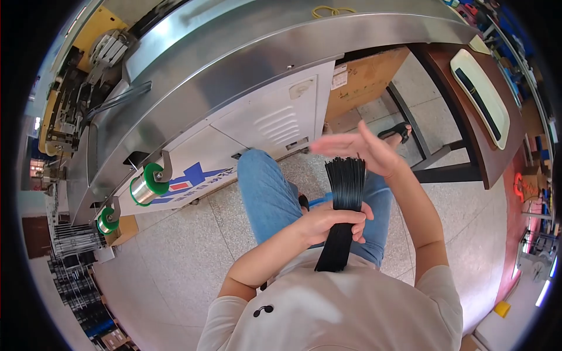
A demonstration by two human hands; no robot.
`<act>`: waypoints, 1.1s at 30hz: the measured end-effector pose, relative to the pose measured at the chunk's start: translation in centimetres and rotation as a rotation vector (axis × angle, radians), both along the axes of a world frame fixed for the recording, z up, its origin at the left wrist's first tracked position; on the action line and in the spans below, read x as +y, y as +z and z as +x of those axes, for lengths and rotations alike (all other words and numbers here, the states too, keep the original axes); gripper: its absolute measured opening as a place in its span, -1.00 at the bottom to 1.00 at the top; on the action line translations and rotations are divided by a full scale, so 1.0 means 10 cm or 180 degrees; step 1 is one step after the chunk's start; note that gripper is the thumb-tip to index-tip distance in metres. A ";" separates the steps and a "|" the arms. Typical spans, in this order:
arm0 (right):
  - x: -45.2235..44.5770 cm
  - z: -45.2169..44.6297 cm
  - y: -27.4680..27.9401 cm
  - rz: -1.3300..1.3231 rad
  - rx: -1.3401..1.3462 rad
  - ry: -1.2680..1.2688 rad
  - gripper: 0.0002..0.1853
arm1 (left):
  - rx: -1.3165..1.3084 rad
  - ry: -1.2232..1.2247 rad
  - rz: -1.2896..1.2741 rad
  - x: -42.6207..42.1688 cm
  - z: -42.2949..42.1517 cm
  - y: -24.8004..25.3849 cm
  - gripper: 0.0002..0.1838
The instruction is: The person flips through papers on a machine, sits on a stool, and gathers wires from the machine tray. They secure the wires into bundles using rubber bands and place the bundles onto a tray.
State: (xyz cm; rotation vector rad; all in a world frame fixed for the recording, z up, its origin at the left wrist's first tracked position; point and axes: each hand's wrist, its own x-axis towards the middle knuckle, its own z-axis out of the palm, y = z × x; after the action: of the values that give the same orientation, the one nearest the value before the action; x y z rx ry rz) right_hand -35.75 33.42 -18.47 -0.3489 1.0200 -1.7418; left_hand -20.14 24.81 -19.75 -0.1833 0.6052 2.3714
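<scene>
A thick bundle of thin black wires (346, 184) stands in front of my chest, its upper ends fanned out and its lower end close to my shirt. My left hand (333, 225) is closed round the middle of the bundle. Just above the upper ends, my right hand (372, 152) is open with its fingers stretched out to the left, slightly blurred. Whether its palm touches the wire ends I cannot tell.
A steel-topped machine (281, 52) with a white cabinet stands ahead. Green-flanged wire spools (150, 184) hang at its left. To the right, a brown table (468, 111) bears a white tray (497, 120) with a black strip-like bundle. A cardboard box (369, 82) stands under the machine.
</scene>
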 end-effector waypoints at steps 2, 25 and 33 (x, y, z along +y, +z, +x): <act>-0.01 0.00 0.10 -0.0131 0.1586 0.0881 -0.39 | -0.0037 0.0105 -0.0007 0.02 0.00 0.00 -0.80; -1.80 0.40 1.75 -0.0474 0.2656 0.2037 -0.79 | 0.2996 0.0195 -0.3313 -2.02 -0.06 2.70 -0.77; -2.85 -0.14 1.77 -0.0612 0.2629 0.1606 -0.80 | 0.3440 0.2327 -0.2434 -2.93 -0.69 2.90 -0.69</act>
State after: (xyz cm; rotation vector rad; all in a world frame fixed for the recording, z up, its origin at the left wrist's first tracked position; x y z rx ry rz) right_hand -37.15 4.91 -0.77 -1.4009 1.1821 -1.2242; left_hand -27.08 -4.51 9.23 0.7244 2.2567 2.6211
